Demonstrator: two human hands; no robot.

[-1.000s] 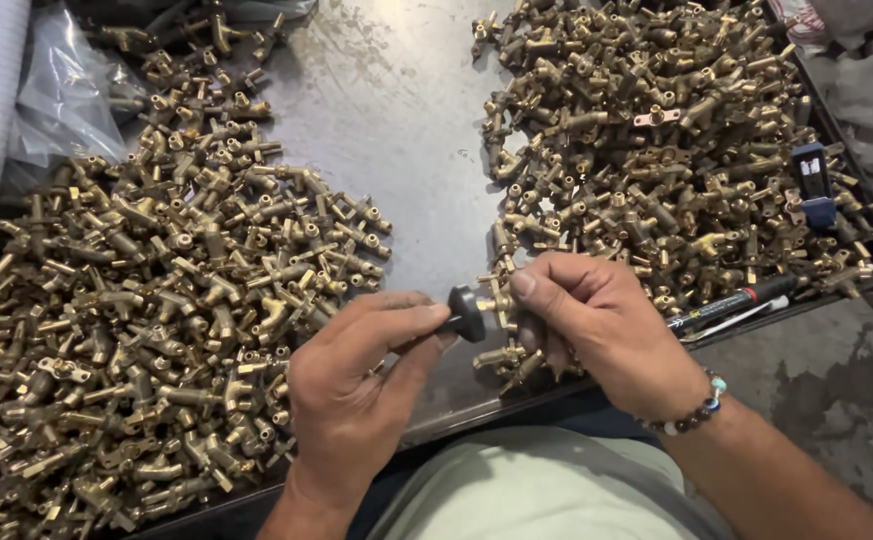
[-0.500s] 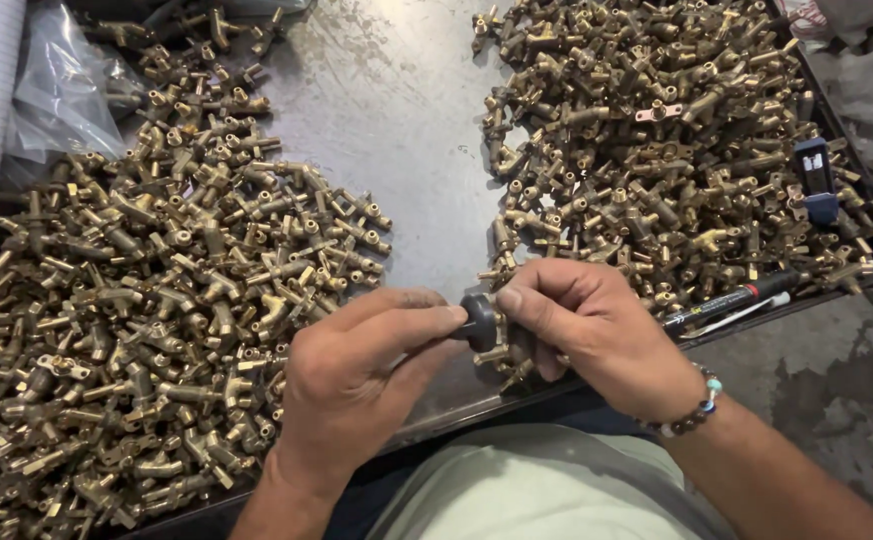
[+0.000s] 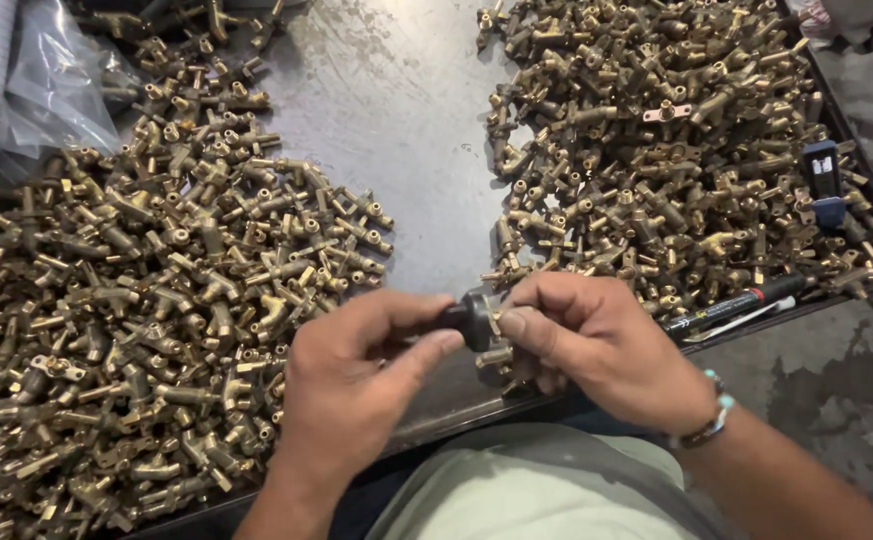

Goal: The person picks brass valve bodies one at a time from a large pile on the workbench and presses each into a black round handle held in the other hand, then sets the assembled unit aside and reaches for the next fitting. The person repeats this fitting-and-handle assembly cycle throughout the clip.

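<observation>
We see small dark round cap-like part point(image 3: 474, 318) pinched between both hands, above near edge of grey metal surface point(image 3: 407, 170), midway btwn two heaps. Left hand point(image 3: 357, 385): thumb + forefinger clamped on part's left side. Right hand point(image 3: 597, 345): thumb + fingers clamped on right side, brass bit under fingers, hard to make out. Part's axis runs roughly left-right, hand to hand; both equally near. Left pile of brass tee fittings point(image 3: 157, 300) just beside left hand; right pile of brass fittings point(image 3: 657, 150) behind right hand
</observation>
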